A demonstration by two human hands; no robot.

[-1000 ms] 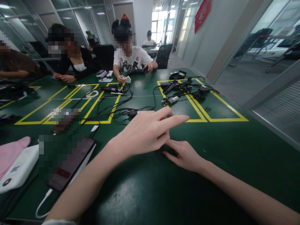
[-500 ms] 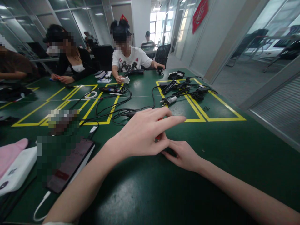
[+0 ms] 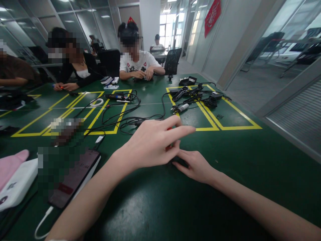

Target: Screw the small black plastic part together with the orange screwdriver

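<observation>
My left hand (image 3: pixel 155 142) is held over the green table, palm down, with its index finger stretched forward and its thumb bent in. Between its fingers shows a small red object (image 3: pixel 169 146), mostly hidden, so its kind does not show. My right hand (image 3: pixel 194 164) comes in from the right, its fingertips meeting the left thumb and fingers at this object. The right fingers are bent together, and whatever they pinch is covered by the left hand.
A phone (image 3: pixel 75 177) on a charging cable lies at left, beside a white case (image 3: pixel 18 184) and a pink item (image 3: pixel 12 167). Black cables (image 3: pixel 135 117) and gadgets (image 3: pixel 183 93) lie across the yellow-taped table (image 3: pixel 250 160). Co-workers sit at the far side.
My hands stay together in nearly the same place, with the left fingers shifting slightly. The co-worker opposite has drawn both hands together close to the body.
</observation>
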